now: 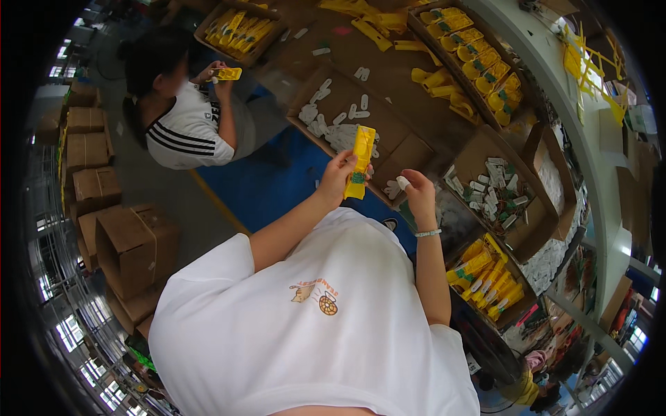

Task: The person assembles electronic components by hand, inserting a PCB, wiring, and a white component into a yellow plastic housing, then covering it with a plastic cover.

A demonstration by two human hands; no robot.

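My left hand (336, 179) is closed around a long yellow plastic housing (361, 156), held upright over the near edge of a cardboard box of white parts. A small green circuit board (357, 177) sits in the housing's lower end. My right hand (420, 197) is raised to the right of it, apart from the housing, its fingers curled together. Something small and white (403, 182) shows at its thumb tip; I cannot tell whether it is a covering or a held piece. Below my hands, small white oval plastic parts (320, 127) lie in the open cardboard box (406, 154).
A box of white pieces with wires (494, 187) stands at right. Nearer is a box of yellow housings (488, 277); another row of yellow housings (479, 59) fills a far-right box. A co-worker (182, 104) at left holds a yellow housing (227, 73). Stacked cartons (132, 243) stand left.
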